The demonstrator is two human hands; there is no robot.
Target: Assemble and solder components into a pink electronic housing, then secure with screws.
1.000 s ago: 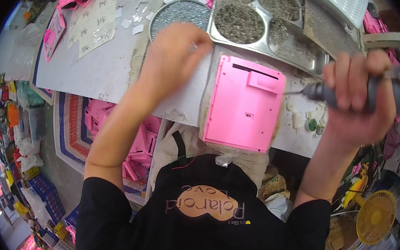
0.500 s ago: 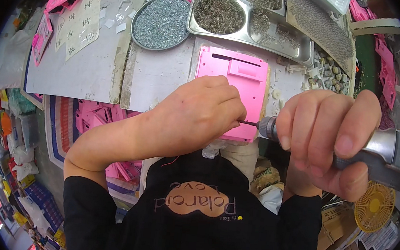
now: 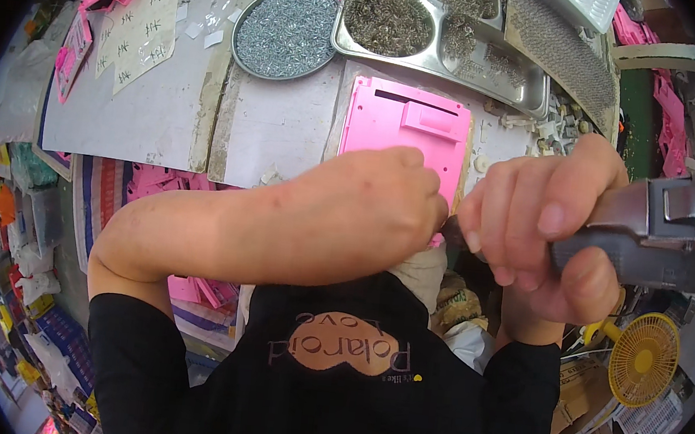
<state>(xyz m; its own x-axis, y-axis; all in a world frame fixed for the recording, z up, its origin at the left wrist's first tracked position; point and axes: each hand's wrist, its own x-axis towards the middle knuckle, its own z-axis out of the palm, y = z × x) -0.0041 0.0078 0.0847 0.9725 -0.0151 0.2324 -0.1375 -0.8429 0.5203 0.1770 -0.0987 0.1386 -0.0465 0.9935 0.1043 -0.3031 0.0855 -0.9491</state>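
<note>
A pink plastic casing (image 3: pixel 433 155) lies flat on the worktable, its near part covered by my left hand (image 3: pixel 390 206). That hand is closed, knuckles up, and its fingertips are turned down out of sight at the casing's near right corner. What they pinch there, if anything, is hidden. My right hand (image 3: pixel 535 222) wraps round a grey and black electric screwdriver (image 3: pixel 647 237), held sideways with its front end pointing left. The screwdriver's nose comes right up to my left fingers, and its bit is hidden there.
Beyond the casing stand a round dish of small silvery screws (image 3: pixel 286 34) and a metal compartment tray (image 3: pixel 429 62) of small metal parts. Small pale pieces (image 3: pixel 561 125) lie right of it. More pink parts (image 3: pixel 168 181) sit below the table's left edge. A yellow fan (image 3: pixel 643 360) is low right.
My left hand has moved toward me and slightly right. The right hand and screwdriver have shifted left, closing the gap between the hands, and the bit seen earlier is now hidden.
</note>
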